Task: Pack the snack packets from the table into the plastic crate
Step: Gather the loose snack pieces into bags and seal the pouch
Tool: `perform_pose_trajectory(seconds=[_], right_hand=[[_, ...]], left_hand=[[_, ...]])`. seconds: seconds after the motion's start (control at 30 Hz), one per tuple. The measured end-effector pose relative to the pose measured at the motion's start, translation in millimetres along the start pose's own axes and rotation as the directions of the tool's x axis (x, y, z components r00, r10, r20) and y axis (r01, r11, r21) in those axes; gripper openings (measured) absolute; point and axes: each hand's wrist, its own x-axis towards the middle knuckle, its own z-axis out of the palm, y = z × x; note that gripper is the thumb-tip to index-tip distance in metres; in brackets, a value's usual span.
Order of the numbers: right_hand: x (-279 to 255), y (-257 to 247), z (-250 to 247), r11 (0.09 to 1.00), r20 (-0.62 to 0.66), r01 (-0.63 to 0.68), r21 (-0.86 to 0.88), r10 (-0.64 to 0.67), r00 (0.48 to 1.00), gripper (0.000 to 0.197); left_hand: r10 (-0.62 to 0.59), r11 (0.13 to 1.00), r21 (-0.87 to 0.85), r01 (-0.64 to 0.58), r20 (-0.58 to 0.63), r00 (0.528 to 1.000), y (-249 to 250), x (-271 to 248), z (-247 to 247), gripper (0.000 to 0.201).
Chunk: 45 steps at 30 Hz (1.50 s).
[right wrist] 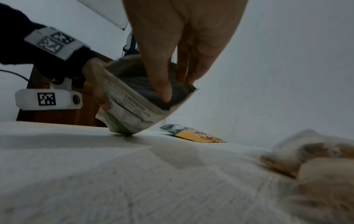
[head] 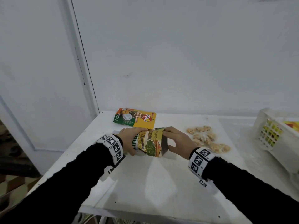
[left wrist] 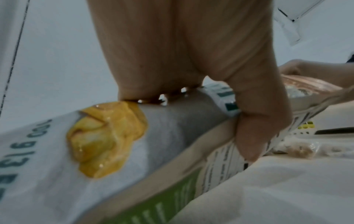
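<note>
Snack packets are what I'm clearing, and right now I've got the printed fruit pouch (head: 149, 142) between both hands, out over the middle of the white table (head: 145, 180), one bottom corner touching the surface in the right wrist view. My left hand (head: 129, 139) curls round its near end, thumb underneath and fingers over the top; my right hand (head: 177, 140) pinches the other end, with the thumb pushed into the dark fold of the pouch and the fingers over its upper edge. Behind it lies the yellow Pino pouch (head: 135, 118), flat near the wall, and to my right sit the clear bags of nuts (head: 207, 139), close by my right wrist. The plastic crate (head: 273, 131) stands at the far right edge, tipped toward me, with something yellow already showing through its lattice. What worries me from here: this pouch is slick and bent, so if I let go with one hand for the carry, it may spring flat and slip out. Swinging right, my sleeve could sweep the nut bags along. And the crate looks tilted, so a careless drop could slide out or nudge it off the edge.
</note>
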Motion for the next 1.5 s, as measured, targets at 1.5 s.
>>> perform_pose_trajectory(seconds=[1.5], right_hand=[[54.1,-8.0,21.9,0.539,0.407,-0.829,0.151,0.730,0.549,0.037]], left_hand=[[-0.295,0.954,-0.011,0.301,-0.232,0.927,-54.6,-13.6,-15.5,0.090]])
